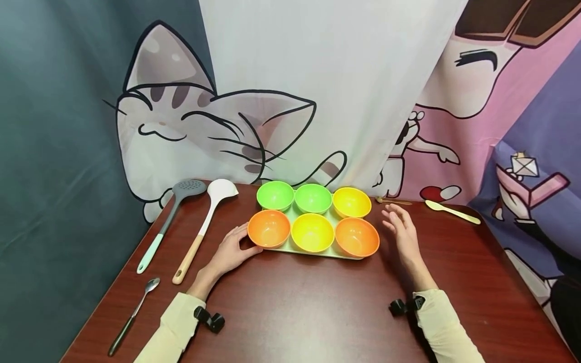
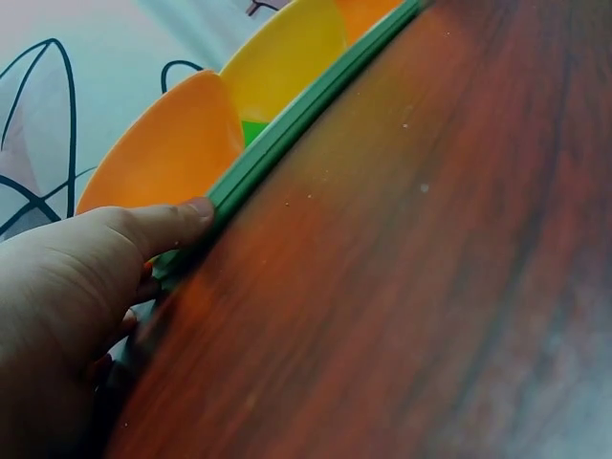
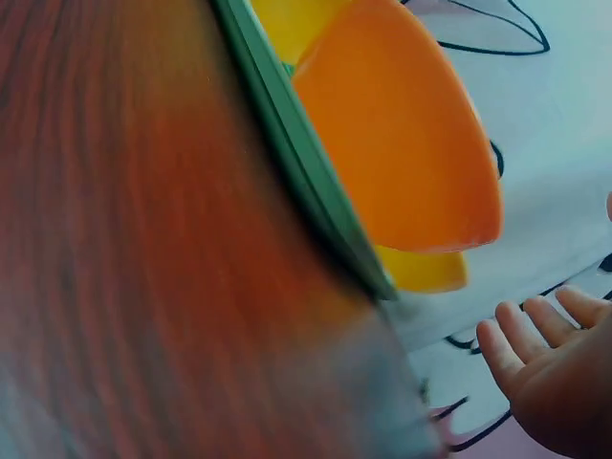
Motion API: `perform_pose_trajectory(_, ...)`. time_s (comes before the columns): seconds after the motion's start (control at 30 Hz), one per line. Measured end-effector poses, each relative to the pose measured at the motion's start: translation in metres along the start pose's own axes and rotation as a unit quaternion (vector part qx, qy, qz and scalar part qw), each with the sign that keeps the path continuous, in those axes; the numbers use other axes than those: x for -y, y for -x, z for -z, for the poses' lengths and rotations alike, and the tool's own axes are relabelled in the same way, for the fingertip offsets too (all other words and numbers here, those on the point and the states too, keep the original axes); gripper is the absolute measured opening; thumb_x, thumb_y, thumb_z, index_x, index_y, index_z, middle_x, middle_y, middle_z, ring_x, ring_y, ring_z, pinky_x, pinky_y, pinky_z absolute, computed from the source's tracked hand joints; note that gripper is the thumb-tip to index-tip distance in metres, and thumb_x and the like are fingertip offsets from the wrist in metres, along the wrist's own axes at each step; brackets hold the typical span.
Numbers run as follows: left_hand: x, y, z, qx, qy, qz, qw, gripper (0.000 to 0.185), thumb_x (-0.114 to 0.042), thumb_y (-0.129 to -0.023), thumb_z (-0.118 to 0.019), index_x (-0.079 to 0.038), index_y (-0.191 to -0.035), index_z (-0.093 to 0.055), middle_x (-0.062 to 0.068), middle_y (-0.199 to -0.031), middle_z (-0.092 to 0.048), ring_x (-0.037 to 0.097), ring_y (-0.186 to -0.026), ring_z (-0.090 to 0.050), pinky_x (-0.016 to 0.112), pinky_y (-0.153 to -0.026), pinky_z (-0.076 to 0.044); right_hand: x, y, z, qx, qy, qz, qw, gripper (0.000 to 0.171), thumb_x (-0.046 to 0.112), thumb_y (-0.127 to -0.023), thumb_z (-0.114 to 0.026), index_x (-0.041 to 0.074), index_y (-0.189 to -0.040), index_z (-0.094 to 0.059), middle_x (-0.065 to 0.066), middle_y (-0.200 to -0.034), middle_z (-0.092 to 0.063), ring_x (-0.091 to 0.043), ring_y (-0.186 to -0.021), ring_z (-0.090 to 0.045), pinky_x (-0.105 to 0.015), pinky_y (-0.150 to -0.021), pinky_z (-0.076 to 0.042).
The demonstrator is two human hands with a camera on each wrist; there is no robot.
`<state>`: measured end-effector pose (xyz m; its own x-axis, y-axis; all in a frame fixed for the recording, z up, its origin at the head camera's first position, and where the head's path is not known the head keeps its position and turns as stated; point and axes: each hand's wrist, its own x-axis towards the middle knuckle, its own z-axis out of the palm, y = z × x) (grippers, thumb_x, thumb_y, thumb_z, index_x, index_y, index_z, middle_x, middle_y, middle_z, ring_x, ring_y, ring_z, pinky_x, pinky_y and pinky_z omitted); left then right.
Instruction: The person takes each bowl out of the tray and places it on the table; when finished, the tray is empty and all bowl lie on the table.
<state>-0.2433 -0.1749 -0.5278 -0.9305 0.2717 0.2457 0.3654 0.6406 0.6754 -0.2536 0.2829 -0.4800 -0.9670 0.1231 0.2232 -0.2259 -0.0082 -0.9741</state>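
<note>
A pale green tray (image 1: 333,252) carries two rows of small bowls. Its front row holds an orange bowl (image 1: 269,228), a yellow bowl (image 1: 312,233) and another orange bowl (image 1: 357,237). Behind them sit two green bowls (image 1: 295,195) and a second yellow bowl (image 1: 352,202). My left hand (image 1: 233,250) grips the tray's left end, its thumb (image 2: 182,222) on the edge beneath the orange bowl and the other fingers partly hidden. To the right of the tray, my right hand (image 1: 403,232) is held apart from it, fingers loosely spread, holding nothing.
On the left lie a grey slotted turner (image 1: 174,209), a white ladle (image 1: 204,222) with a wooden handle and a long spoon (image 1: 136,312). At the back right are a yellowish spreader (image 1: 454,212) and a thin wooden stick (image 1: 392,201). A printed curtain (image 1: 363,75) hangs behind the table.
</note>
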Motion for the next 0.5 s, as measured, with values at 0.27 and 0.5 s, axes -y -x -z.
perform_pose_trajectory(0.27, -0.001, -0.002, 0.001, -0.004, -0.006, -0.008, 0.9999, 0.07, -0.035, -0.08, -0.083, -0.007, -0.139, -0.058, 0.015, -0.148, -0.053, 0.033, -0.141, -0.044, 0.058, -0.12, -0.027, -0.02, -0.009, 0.005, -0.03, -0.117, -0.072, 0.99, 0.028, 0.023, -0.107, -0.046, 0.011, -0.132, -0.045, 0.009, -0.119, -0.063, -0.013, -0.119, -0.061, -0.022, -0.098, -0.052)
perform_pose_trajectory(0.5, -0.001, 0.0, 0.003, 0.002, -0.007, -0.001, 1.0, 0.07, -0.037, -0.081, -0.082, -0.008, -0.14, -0.058, 0.013, -0.148, -0.053, 0.032, -0.142, -0.044, 0.057, -0.12, -0.027, -0.031, -0.015, 0.001, -0.069, -0.051, -0.085, 0.993, 0.044, 0.024, -0.105, -0.052, 0.002, -0.141, -0.038, 0.007, -0.121, -0.059, -0.011, -0.116, -0.06, -0.019, -0.094, -0.053)
